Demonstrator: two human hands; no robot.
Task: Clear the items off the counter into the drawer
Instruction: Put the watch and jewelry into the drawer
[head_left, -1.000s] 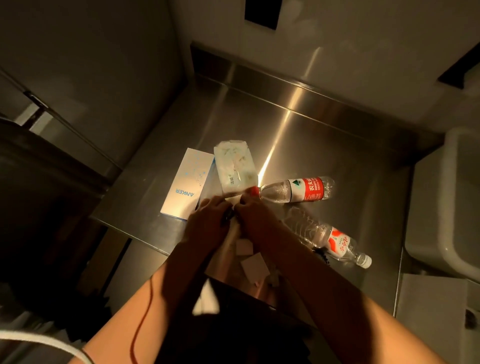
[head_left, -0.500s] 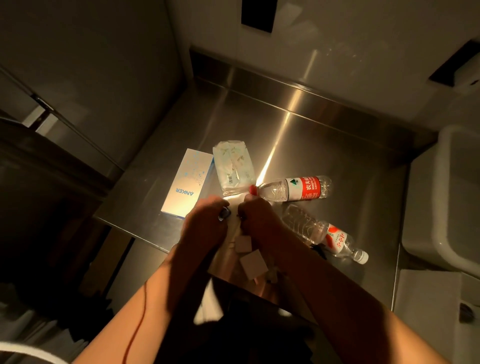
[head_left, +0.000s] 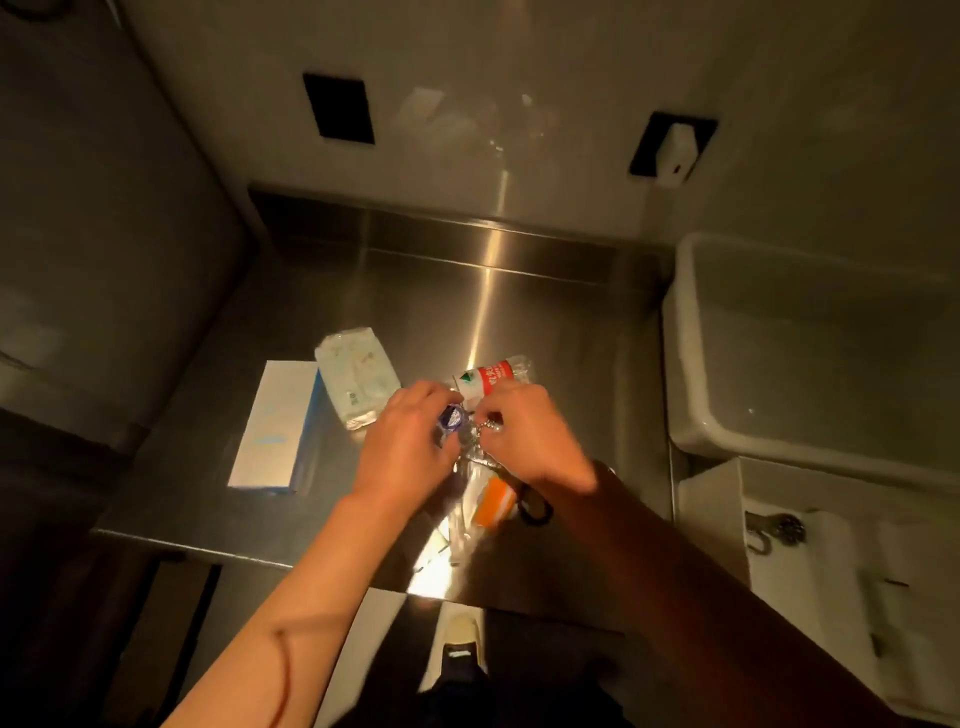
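Both hands meet over the middle of the steel counter (head_left: 545, 312). My left hand (head_left: 408, 447) is closed around a small round blue piece (head_left: 452, 417). My right hand (head_left: 524, 434) pinches a short metal chain (head_left: 489, 427) that hangs beside that piece. Behind the hands lies a red-labelled water bottle (head_left: 491, 378), partly hidden. A second clear bottle with an orange label (head_left: 494, 503) lies under my right wrist. A white box (head_left: 275, 426) and a soft tissue pack (head_left: 357, 376) lie to the left. No drawer shows in this view.
A black loop (head_left: 535, 512) lies beside the orange-labelled bottle. A large white tub (head_left: 810, 364) stands right of the counter, with a white box holding a metal clasp (head_left: 774, 530) below it. A dark cabinet face (head_left: 104, 234) borders the left. My shoe (head_left: 460, 639) shows under the front edge.
The view has tilted up toward the wall. Both hands moved from the counter's front edge further in, now over the bottles, still working the small piece between them.
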